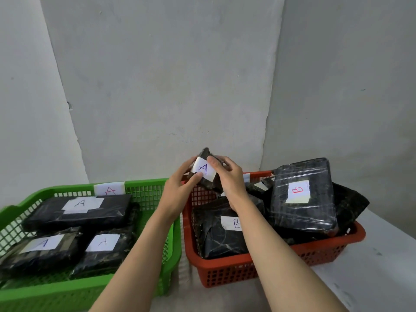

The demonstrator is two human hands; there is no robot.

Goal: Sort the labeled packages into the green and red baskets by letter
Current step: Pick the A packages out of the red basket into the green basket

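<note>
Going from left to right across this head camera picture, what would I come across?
Green basket with packages marked A → left hand → small package marked A, held up by both hands → right hand → red basket with packages marked B.

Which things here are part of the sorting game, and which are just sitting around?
Part of the job:
small A package, held by left hand and right hand
green basket with A packages
red basket with B packages

Just there:
white wall
white tabletop
</note>
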